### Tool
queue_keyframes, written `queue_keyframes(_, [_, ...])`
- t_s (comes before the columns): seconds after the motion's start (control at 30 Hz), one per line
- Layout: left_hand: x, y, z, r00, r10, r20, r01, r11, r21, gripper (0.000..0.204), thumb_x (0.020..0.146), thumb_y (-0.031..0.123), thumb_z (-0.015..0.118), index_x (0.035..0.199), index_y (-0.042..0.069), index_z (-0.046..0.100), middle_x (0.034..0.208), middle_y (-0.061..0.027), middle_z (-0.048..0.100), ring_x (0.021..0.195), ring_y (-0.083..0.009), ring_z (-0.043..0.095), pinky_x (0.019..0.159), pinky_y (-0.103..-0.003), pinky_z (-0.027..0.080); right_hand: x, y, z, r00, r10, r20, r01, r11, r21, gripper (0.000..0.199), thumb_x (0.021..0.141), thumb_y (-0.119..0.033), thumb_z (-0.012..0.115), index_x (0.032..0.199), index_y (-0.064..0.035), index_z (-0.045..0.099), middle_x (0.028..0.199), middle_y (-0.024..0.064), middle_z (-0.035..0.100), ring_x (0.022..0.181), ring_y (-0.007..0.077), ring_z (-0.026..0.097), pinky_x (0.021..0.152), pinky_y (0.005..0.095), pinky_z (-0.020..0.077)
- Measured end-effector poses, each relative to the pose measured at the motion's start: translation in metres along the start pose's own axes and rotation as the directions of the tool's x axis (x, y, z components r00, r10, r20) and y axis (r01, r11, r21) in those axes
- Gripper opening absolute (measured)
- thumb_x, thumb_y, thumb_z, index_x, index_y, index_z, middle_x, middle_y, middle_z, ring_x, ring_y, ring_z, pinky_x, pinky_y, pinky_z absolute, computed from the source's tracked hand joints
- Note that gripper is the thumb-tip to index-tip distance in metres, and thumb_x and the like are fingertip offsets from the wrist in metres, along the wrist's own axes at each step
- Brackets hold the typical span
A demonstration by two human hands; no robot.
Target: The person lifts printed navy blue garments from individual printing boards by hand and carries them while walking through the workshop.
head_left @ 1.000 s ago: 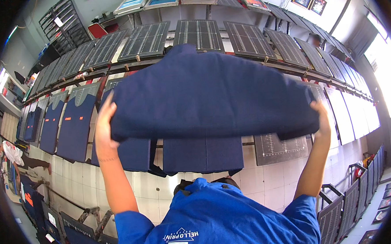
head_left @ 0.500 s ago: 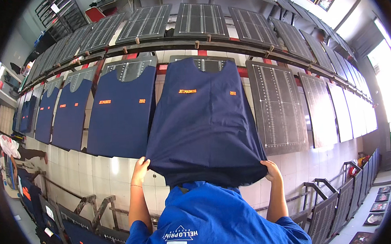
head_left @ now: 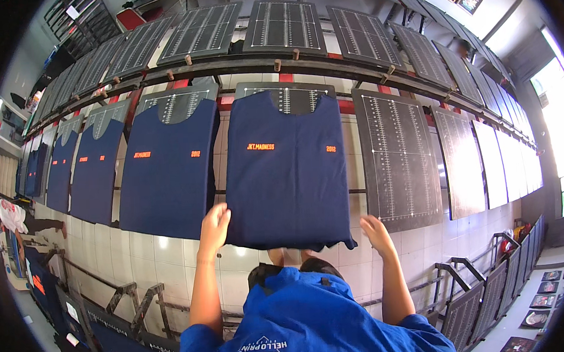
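Note:
A navy blue shirt piece [head_left: 289, 195] with small orange printing on the chest lies stretched over a dark ruled platen [head_left: 249, 90] straight in front of me. Its lower hem hangs at the near edge, a little uneven at the right corner. My left hand [head_left: 215, 230] is beside the shirt's lower left edge, fingers extended and nothing held; whether it touches the cloth is hard to tell. Off the lower right corner, my right hand [head_left: 378, 233] hovers apart from the fabric with fingers loosely spread.
Another navy shirt [head_left: 167, 169] covers the platen to the left, with several more beyond. Bare ruled platens [head_left: 401, 154] continue to the right. A dark rail [head_left: 238, 67] runs behind, with a second platen row past it. At far left another person [head_left: 16, 215] stands.
Both hands have let go of the shirt's lower corners. The hem, pulled toward me before, has dropped flat over the platen, and the cloth is smoother.

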State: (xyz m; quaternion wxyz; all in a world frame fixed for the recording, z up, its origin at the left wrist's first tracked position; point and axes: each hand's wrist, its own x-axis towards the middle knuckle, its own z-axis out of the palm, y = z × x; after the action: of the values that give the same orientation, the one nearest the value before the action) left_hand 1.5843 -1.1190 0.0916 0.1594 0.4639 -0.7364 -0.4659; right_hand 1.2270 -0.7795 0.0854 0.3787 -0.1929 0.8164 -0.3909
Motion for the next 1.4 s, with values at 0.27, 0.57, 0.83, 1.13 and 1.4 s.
queue_keyframes(0.27, [0.094,-0.078,0.059,0.735,-0.476,0.483,0.677,0.487,-0.551,0.095,0.085,0.077,0.029,0.145,0.004,0.03,0.15,-0.0134,0.031,0.135,-0.0277,0.031,0.109,-0.036,0.028,0.133,0.019,0.052,0.839,0.283,0.465,-0.537,0.567,0.625,0.087,0.087,-0.072,0.034,0.143,-0.0051,0.034,0.144,0.0164,0.039,0.132,0.0318,0.038,0.107,0.0416,0.0326])
queue_keyframes(0.57, [0.037,-0.011,-0.003,0.934,-0.355,-0.051,0.33,0.905,-0.267,0.039,0.085,0.023,0.065,0.106,-0.01,0.061,0.099,-0.0145,0.065,0.089,-0.0196,0.061,0.081,-0.031,0.048,0.073,0.006,0.001,0.954,0.194,0.228,-0.299,0.601,0.741,0.044,0.089,-0.025,0.063,0.115,0.0102,0.055,0.111,0.02,0.063,0.098,0.027,0.063,0.086,0.0394,0.0506])
queue_keyframes(0.83, [0.038,-0.02,-0.048,0.833,-0.393,0.389,0.546,0.473,-0.691,0.03,0.084,0.017,0.068,0.106,-0.004,0.061,0.105,-0.013,0.065,0.097,-0.0222,0.063,0.087,-0.034,0.049,0.074,0.015,-0.053,0.874,0.258,0.411,-0.486,0.471,0.736,0.033,0.081,-0.01,0.067,0.108,0.0066,0.057,0.108,0.0174,0.064,0.097,0.0276,0.063,0.09,0.0433,0.0498])
queue_keyframes(1.13, [0.091,0.136,-0.127,0.99,0.117,-0.077,-0.131,0.571,-0.811,0.024,0.086,0.024,0.068,0.096,0.003,0.062,0.098,-0.0059,0.065,0.094,-0.0169,0.062,0.083,-0.032,0.049,0.067,-0.168,-0.157,0.985,-0.165,-0.056,0.128,0.466,0.875,0.016,0.084,-0.012,0.064,0.094,0.0009,0.063,0.093,0.0136,0.067,0.084,0.0261,0.066,0.082,0.0402,0.0534])
queue_keyframes(1.4, [0.013,0.261,-0.153,0.898,0.372,-0.237,-0.403,0.474,-0.783,0.023,0.092,0.025,0.057,0.098,0.004,0.063,0.102,-0.0086,0.066,0.098,-0.019,0.061,0.089,-0.038,0.047,-0.042,-0.224,-0.232,0.761,-0.454,-0.463,0.624,0.318,0.714,0.034,0.088,-0.012,0.06,0.114,0.0089,0.055,0.112,0.0177,0.061,0.104,0.026,0.06,0.094,0.0371,0.0449])
